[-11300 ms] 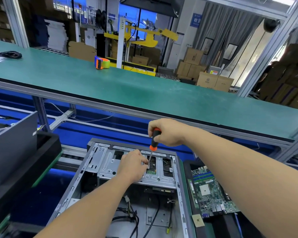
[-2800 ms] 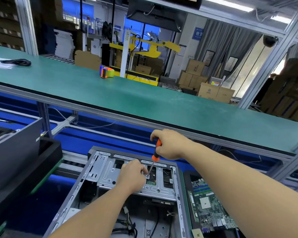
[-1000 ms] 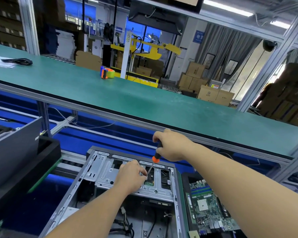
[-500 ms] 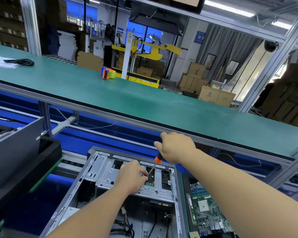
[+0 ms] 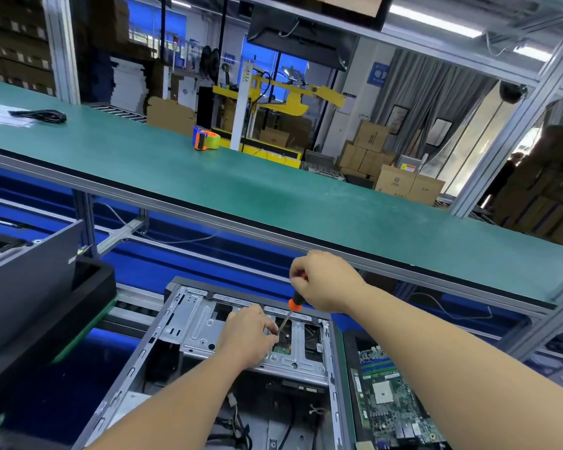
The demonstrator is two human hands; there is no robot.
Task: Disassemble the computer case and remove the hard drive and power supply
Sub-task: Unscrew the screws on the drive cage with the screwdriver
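- Gripping the orange-and-black screwdriver (image 5: 294, 295) in a closed fist, the right hand (image 5: 327, 280) holds the tool tilted, handle toward the far edge of the computer case (image 5: 163, 323), shaft slanting down and toward the person.
- The left hand (image 5: 249, 339) rests curled on the silver drive cage (image 5: 199, 326), fingertips pinched around the shaft's tip; whether they hold a loosened screw cannot be told, as the tip is hidden behind them.
- Directly under both hands, at the far end of the case, the hard drive (image 5: 281, 347) shows only as a green board through a cage opening, apparently lying flat with its long axis across the case.
- The left hand is the nearer to the drive, touching the cage above it; the right sits higher and farther back, so the next move likely turns on keeping the shaft square to the screw.
- Loose cables (image 5: 231, 427) trail across the case floor at the near edge; no power supply is plainly visible.
- Just beside the case's right wall lies a motherboard (image 5: 394, 394); a green bench (image 5: 273, 186) spans beyond, a tape dispenser (image 5: 206, 142) on it.
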